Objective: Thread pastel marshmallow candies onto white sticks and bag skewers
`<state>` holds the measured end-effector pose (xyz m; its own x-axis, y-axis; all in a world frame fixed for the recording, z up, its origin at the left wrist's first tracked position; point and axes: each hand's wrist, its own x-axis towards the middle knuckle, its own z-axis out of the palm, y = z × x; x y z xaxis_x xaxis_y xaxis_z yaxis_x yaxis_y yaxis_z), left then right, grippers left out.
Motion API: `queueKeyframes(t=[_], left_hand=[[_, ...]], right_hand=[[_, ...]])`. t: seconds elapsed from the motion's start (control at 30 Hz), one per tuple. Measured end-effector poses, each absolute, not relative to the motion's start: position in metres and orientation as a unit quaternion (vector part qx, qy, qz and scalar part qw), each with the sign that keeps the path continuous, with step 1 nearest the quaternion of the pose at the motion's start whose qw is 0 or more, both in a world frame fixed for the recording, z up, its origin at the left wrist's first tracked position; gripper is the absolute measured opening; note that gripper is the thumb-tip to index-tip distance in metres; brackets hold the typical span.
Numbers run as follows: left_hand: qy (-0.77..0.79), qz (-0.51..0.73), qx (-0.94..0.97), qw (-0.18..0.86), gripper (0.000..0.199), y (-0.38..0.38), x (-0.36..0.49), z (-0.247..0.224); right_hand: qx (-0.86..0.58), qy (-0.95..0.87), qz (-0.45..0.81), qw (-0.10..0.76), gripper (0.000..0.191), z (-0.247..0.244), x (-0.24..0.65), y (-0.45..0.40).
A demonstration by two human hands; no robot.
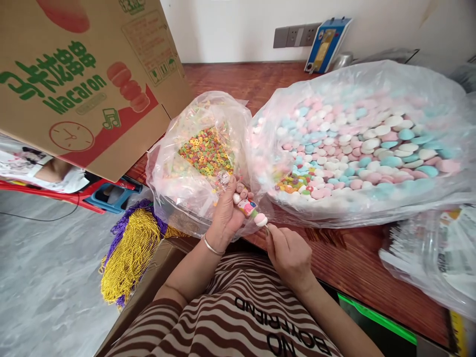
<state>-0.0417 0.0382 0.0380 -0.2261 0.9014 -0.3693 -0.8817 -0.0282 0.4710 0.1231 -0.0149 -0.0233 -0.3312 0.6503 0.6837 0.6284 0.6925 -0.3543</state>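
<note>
My left hand [227, 213], with a bangle at its wrist, is closed around the upper part of a candy skewer [261, 219]. On the skewer I see a pink-and-white round candy at the lower end, a green piece above it and a bright printed piece near my fingers. My right hand [292, 255] pinches the thin stick just below the pink-and-white candy. Behind my left hand, a clear bag [167, 153] holds small orange, yellow and green ring candies [206, 151]. Right of it, a large clear bag [394, 82] contains pink, white and blue round candies [357, 148].
A cardboard macaron box [141, 129] stands at the left of the wooden table [219, 74]. By the wall sockets [295, 35] is a blue device [327, 45]. Plastic packaging [442, 253] lies at right. Gold bead strings [136, 253] hang at lower left, beside an open carton [159, 267].
</note>
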Motion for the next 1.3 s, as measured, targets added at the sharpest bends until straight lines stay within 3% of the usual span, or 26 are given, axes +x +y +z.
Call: queueKeyframes(t=[0.07, 0.2, 0.27, 0.47, 0.7, 0.83, 0.93, 1.0, 1.07, 1.17, 1.3], left_hand=[[0.328, 0.716, 0.011, 0.616, 0.020, 0.038, -0.033, 0.038], [0.313, 0.696, 0.040, 0.645, 0.026, 0.029, -0.015, 0.030], [0.303, 0.686, 0.055, 0.659, 0.028, 0.024, -0.009, 0.027], [0.290, 0.678, 0.079, 0.671, 0.033, 0.025, -0.026, 0.029], [0.274, 0.698, 0.072, 0.658, 0.017, 0.031, -0.045, 0.036], [0.266, 0.691, 0.035, 0.671, 0.017, 0.030, -0.038, 0.042], [0.305, 0.682, -0.008, 0.665, 0.025, 0.034, -0.033, 0.045], [0.333, 0.678, -0.028, 0.655, 0.030, 0.037, -0.031, 0.046], [0.339, 0.677, -0.028, 0.653, 0.030, 0.039, -0.027, 0.044], [0.334, 0.668, -0.003, 0.665, 0.032, 0.035, -0.015, 0.040], [0.340, 0.651, 0.050, 0.677, 0.035, 0.023, 0.001, 0.034]], right_hand=[[-0.426, -0.789, 0.122, 0.425, 0.013, -0.022, 0.121, -0.015], [-0.432, -0.546, 0.584, 0.417, 0.032, -0.011, 0.108, -0.016], [-0.380, -0.391, 0.740, 0.395, 0.036, -0.005, 0.101, -0.015], [-0.327, -0.280, 0.824, 0.368, 0.035, 0.004, 0.103, -0.009], [-0.265, -0.243, 0.894, 0.267, 0.031, 0.004, 0.117, -0.019], [-0.303, -0.385, 0.825, 0.282, 0.030, -0.002, 0.120, -0.028], [-0.403, -0.645, 0.539, 0.363, 0.029, -0.008, 0.122, -0.028], [-0.423, -0.763, 0.316, 0.373, 0.026, -0.013, 0.122, -0.026], [-0.415, -0.818, 0.177, 0.356, 0.027, -0.016, 0.120, -0.024], [-0.413, -0.836, 0.114, 0.343, 0.029, -0.017, 0.113, -0.020], [-0.451, -0.780, 0.222, 0.372, 0.031, -0.011, 0.110, -0.016]])
